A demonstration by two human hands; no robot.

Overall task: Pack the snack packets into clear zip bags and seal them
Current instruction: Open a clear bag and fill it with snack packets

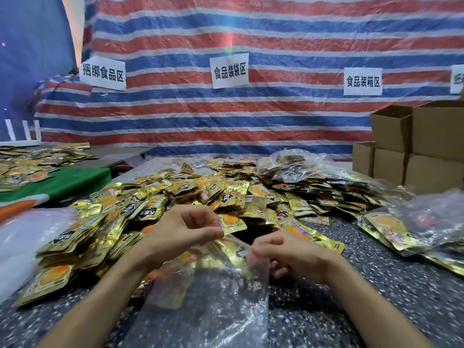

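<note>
A clear zip bag [221, 292] hangs in front of me above the speckled table [364, 297]. My left hand [183, 227] pinches its top edge on the left between thumb and fingertips. My right hand [283, 254] grips the top edge on the right, fingers curled round the plastic. Through the bag I see the gold packets that lie behind it; whether any sit inside it I cannot tell. A big heap of gold snack packets [175, 197] with an orange picture spreads across the table behind my hands.
Filled clear bags [291, 167] lie at the back right, and more plastic bags [431, 217] at the right edge. Cardboard boxes [414, 146] are stacked far right. White plastic [22, 244] lies at the left. A striped tarp wall with paper signs [229, 70] stands behind.
</note>
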